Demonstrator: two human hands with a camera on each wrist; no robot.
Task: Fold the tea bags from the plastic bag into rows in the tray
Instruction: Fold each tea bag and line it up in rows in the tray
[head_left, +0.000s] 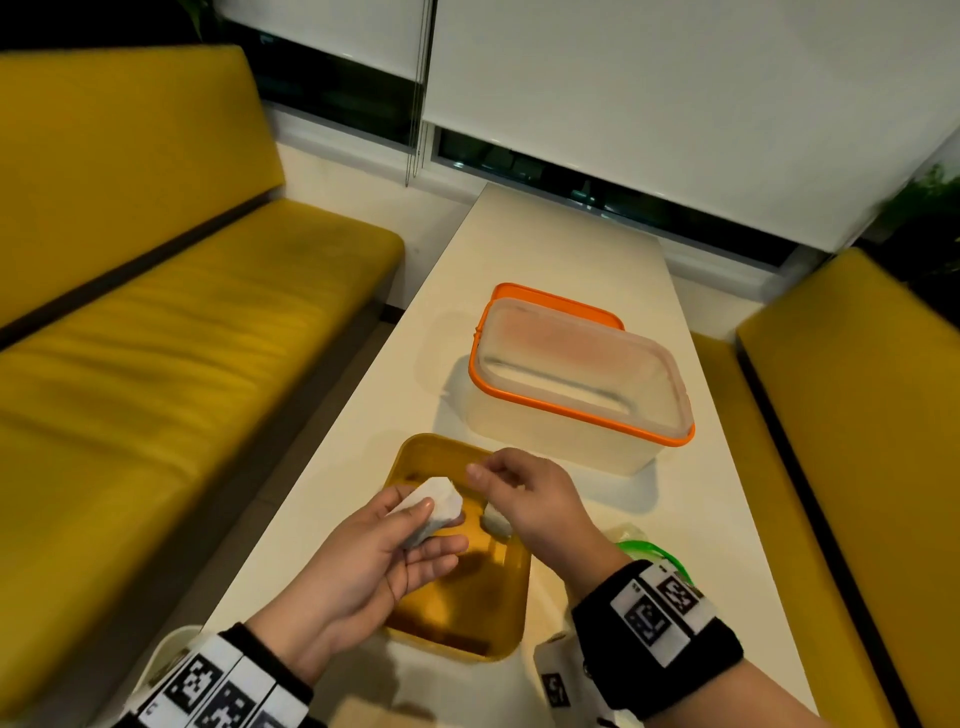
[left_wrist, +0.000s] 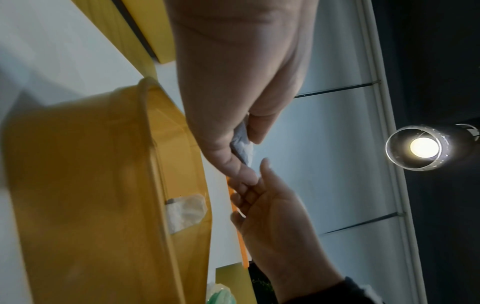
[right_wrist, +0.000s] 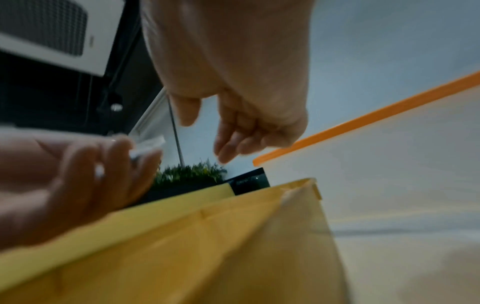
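Pinching a tea bag (head_left: 434, 512) between thumb and fingers, left hand (head_left: 363, 561) hovers over tray (head_left: 511, 642); right hand (head_left: 535, 499) (loosely curled, empty) sits just beside it.

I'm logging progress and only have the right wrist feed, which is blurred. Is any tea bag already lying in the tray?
Observer: Yes. The head view shows one tea bag lying in the yellow tray, partly under the right hand.
Operator: Where is the plastic bag? I can't see it.
Observer: The plastic bag lies on the table to the right of the tray, just beyond the right wrist.
Operator: Is the left hand's bag over the tray?
Observer: Yes. The left hand pinches a second tea bag between thumb and fingers above the tray's left part.
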